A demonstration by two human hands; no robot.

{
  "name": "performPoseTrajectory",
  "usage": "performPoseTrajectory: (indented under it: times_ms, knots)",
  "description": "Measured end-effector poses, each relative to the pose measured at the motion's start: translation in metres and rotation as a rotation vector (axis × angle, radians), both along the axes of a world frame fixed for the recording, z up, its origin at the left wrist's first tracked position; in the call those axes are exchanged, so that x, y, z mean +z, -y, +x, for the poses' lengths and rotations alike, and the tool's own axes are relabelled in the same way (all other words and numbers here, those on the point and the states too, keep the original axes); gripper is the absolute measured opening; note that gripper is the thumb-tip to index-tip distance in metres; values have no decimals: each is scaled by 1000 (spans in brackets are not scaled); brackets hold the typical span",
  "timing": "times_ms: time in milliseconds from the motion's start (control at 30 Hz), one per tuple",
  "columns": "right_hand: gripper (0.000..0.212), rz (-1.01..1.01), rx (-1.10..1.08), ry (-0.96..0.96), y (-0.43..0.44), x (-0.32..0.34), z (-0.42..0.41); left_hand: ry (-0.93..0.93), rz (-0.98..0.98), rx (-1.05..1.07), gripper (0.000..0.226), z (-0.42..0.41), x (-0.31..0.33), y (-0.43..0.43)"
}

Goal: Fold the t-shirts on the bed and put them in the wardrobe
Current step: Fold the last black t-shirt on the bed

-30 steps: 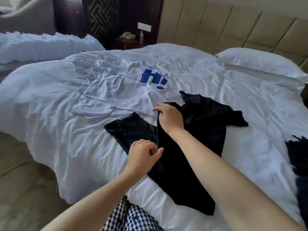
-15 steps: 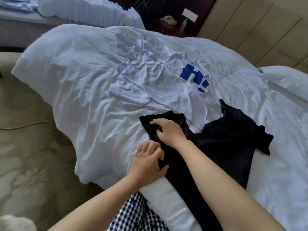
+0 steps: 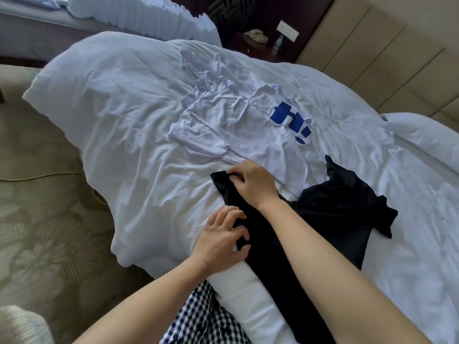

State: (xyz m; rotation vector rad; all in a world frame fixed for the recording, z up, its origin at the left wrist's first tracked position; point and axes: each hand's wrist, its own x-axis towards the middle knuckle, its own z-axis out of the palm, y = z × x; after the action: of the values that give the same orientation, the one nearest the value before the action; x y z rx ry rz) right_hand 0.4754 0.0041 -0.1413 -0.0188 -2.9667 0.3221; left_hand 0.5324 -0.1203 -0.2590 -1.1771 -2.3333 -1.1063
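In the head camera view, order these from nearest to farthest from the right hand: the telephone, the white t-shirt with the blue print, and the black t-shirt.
1. black t-shirt: in the grip of the right hand, at the bed's near edge.
2. white t-shirt: just beyond the hand, mid-bed.
3. telephone: far off, on the nightstand past the bed.

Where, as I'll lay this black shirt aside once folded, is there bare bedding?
Free: the duvet stretch left of the black t-shirt and white t-shirt, out to its corner; also the strip right of the black t-shirt, this side of the pillow. Crowded: the middle, where the two shirts meet.
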Motion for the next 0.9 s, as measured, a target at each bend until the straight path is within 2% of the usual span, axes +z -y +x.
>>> performPoseTrajectory:
  times_ms: [67,133,333,533,667,800,900]
  knots:
    - [42,-26,61,143,2,-2,5,-2,-17,-2,18,0,1,1]
    - [50,-56,46,189,0,-3,18,-6,-44,-7,18,1,1,2]
    - [33,-70,-171,119,-23,-6,95,-102,-100,-100,16,5,2,3]
    - [28,-152,-442,75,-38,-28,197,-227,-183,-262,33,20,12,1]
    - [26,-192,-528,95,-39,-42,253,-191,-307,-296,43,30,22,10]
    - [39,-214,-545,162,-34,-39,282,-161,-440,-260,48,32,29,8]
    - [58,-209,-531,239,-31,-34,290,-78,-476,-192,48,43,38,-3]
